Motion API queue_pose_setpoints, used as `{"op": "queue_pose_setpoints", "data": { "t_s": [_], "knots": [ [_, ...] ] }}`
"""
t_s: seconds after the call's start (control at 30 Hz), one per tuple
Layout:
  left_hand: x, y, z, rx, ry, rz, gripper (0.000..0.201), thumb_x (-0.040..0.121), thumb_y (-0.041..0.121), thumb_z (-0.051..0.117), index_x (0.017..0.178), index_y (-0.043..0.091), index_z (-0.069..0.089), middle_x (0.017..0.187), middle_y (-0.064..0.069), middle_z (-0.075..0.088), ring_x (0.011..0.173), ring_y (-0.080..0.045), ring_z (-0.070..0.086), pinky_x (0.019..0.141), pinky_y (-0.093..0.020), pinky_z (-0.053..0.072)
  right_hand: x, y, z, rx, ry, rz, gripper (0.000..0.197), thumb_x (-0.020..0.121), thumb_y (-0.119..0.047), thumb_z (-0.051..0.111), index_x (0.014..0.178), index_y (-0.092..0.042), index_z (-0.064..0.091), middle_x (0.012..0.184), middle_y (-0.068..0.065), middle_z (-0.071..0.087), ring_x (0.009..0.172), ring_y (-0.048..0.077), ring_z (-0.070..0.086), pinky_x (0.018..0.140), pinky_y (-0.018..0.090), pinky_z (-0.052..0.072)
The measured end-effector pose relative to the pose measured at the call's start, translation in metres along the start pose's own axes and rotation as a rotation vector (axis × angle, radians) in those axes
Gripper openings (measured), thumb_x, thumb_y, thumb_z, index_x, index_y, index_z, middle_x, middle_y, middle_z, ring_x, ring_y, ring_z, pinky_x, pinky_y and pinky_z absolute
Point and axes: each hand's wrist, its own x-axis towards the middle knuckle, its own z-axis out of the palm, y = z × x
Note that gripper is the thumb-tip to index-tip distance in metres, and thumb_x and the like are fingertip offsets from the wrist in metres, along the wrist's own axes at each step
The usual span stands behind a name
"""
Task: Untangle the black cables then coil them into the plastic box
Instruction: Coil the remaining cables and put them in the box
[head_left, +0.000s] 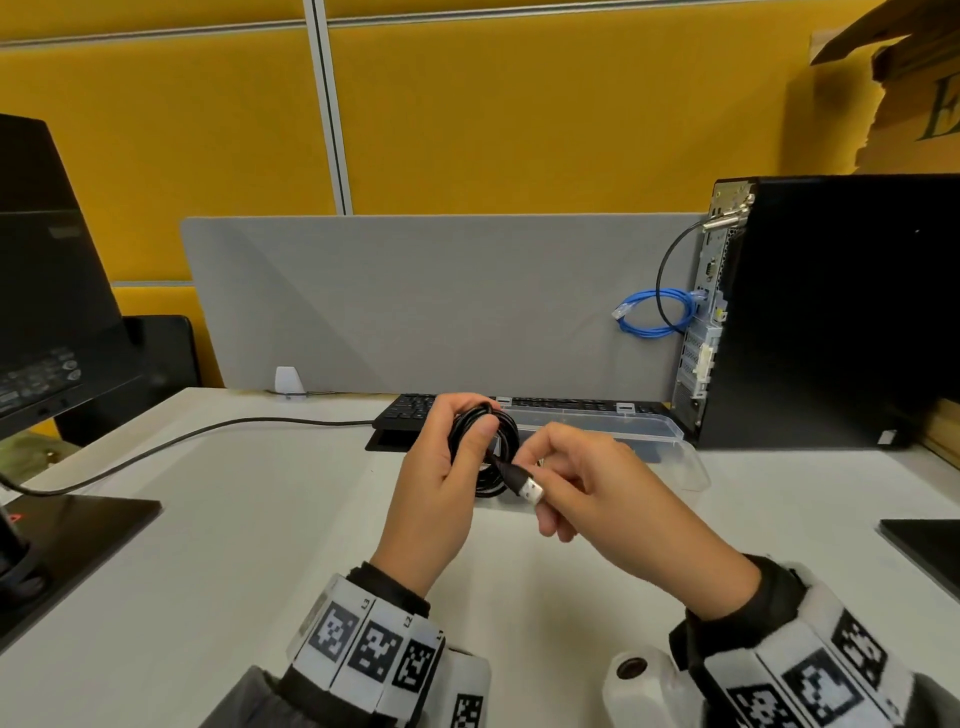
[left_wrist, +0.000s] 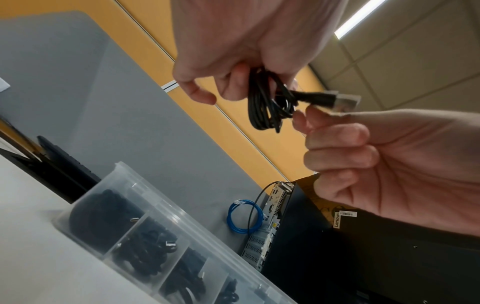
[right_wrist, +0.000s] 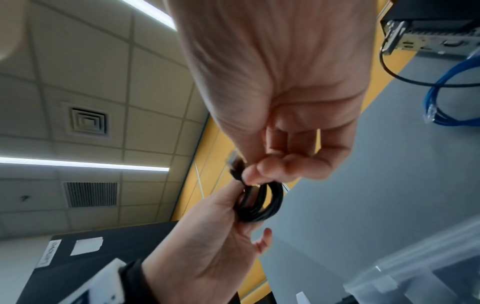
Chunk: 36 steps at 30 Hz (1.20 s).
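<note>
A black cable (head_left: 506, 441) wound into a small coil (left_wrist: 262, 107) hangs above the white desk. My left hand (head_left: 441, 467) grips the coil (right_wrist: 259, 207), thumb pressed across its loops. My right hand (head_left: 582, 483) pinches the cable's end just behind its silver USB plug (head_left: 532, 489), which also shows in the left wrist view as the plug (left_wrist: 345, 101). The clear plastic box (head_left: 623, 423) lies just beyond both hands; its divided compartments (left_wrist: 135, 242) hold several coiled black cables.
A black keyboard (head_left: 410, 410) lies behind the box. A black computer tower (head_left: 831, 312) with a blue network cable (head_left: 654, 312) stands at the right. A monitor (head_left: 47, 291) and its base (head_left: 78, 525) fill the left; a thin black cord (head_left: 182, 441) crosses the desk.
</note>
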Motion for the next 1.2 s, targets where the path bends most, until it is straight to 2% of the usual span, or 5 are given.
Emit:
{"op": "queue_pose_setpoints", "data": {
  "t_s": [0.3, 0.47, 0.67, 0.8, 1.2],
  "knots": [
    [-0.0048, -0.0044, 0.0023, 0.174, 0.024, -0.005, 0.021, 0.084, 0.056, 0.036, 0.095, 0.041, 0.046, 0.093, 0.024, 0.06, 0.095, -0.01, 0.058, 0.092, -0.05, 0.043, 0.0011, -0.0076, -0.0016, 0.393, -0.091, 0.26, 0.044, 0.091, -0.053, 0.037, 0.097, -0.02, 0.065, 0.082, 0.002, 0.074, 0.061, 0.008, 0.055, 0.062, 0.023, 0.044],
    [-0.0071, -0.0023, 0.0045, 0.242, -0.048, -0.029, 0.014, 0.081, 0.06, 0.031, 0.089, 0.056, 0.042, 0.093, 0.03, 0.057, 0.1, -0.002, 0.049, 0.096, -0.036, 0.034, -0.001, -0.0016, -0.0012, 0.321, -0.09, 0.215, 0.019, 0.092, -0.029, 0.054, 0.091, -0.01, 0.054, 0.076, 0.003, 0.072, 0.057, 0.009, 0.055, 0.059, 0.025, 0.044],
    [-0.0054, -0.004, 0.0036, 0.378, 0.028, -0.017, 0.025, 0.089, 0.051, 0.034, 0.097, 0.031, 0.046, 0.09, 0.014, 0.057, 0.098, -0.017, 0.05, 0.085, -0.018, 0.027, -0.0046, -0.0061, 0.0032, -0.149, -0.033, 0.046, 0.019, 0.097, -0.032, 0.041, 0.082, -0.021, 0.045, 0.058, 0.002, 0.054, 0.054, 0.01, 0.043, 0.06, 0.034, 0.04],
    [-0.0032, 0.0021, 0.0019, 0.206, 0.031, -0.037, 0.01, 0.096, 0.02, 0.045, 0.105, 0.022, 0.048, 0.091, 0.014, 0.057, 0.084, 0.007, 0.055, 0.07, -0.006, 0.041, -0.0021, -0.0061, 0.0058, 0.018, -0.043, 0.092, 0.018, 0.096, -0.03, 0.042, 0.088, -0.019, 0.053, 0.055, -0.003, 0.038, 0.051, 0.01, 0.032, 0.056, 0.029, 0.029],
    [-0.0021, -0.0014, 0.0001, 0.279, 0.07, 0.025, 0.01, 0.096, 0.021, 0.042, 0.093, 0.017, 0.051, 0.077, 0.012, 0.056, 0.069, 0.006, 0.052, 0.061, -0.007, 0.038, -0.0013, -0.0052, 0.0017, 0.225, -0.139, 0.119, 0.021, 0.099, -0.021, 0.038, 0.092, -0.017, 0.057, 0.041, -0.015, 0.038, 0.043, 0.002, 0.029, 0.05, 0.018, 0.026]
  ]
}}
